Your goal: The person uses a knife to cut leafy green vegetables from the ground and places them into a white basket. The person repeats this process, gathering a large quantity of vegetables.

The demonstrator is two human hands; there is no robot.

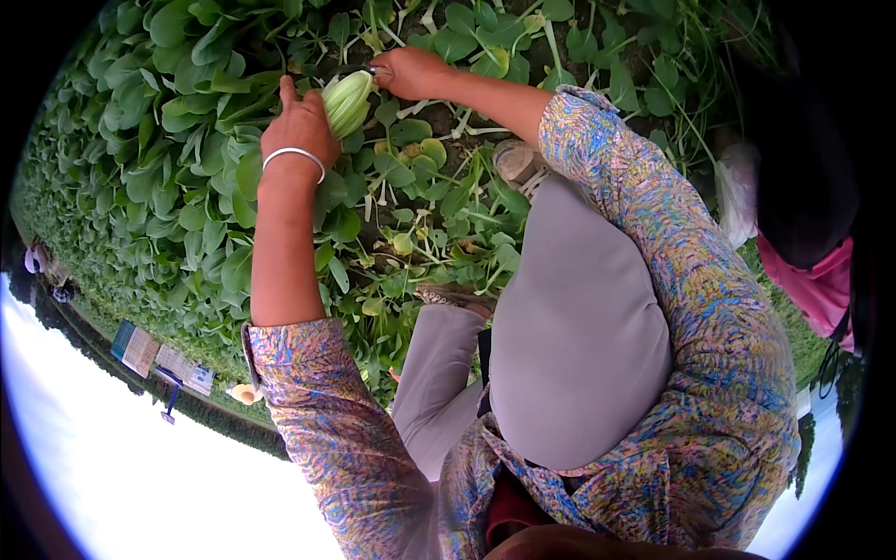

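Note:
My left hand (301, 129), with a white bangle at the wrist, grips a head of leafy greens that looks like bok choy (346, 106). Its pale green stalk base points towards my right hand, while the leaves spread away to the left. Between the thumb and fingers of my right hand (413, 73) is a small cutting tool (352, 69) with a thin, dark, curved edge. That edge lies right at the stalk base; whether it touches cannot be told. Most of the tool's handle is hidden in my fingers.
Dense standing greens (168, 168) fill the left. Loose leaves and trimmed stalks (427, 171) litter the soil by my shoe (518, 162). At right are a white plastic bag (738, 192) and pink fabric (805, 280). Signboards (136, 348) and a straw hat (245, 394) show farther off.

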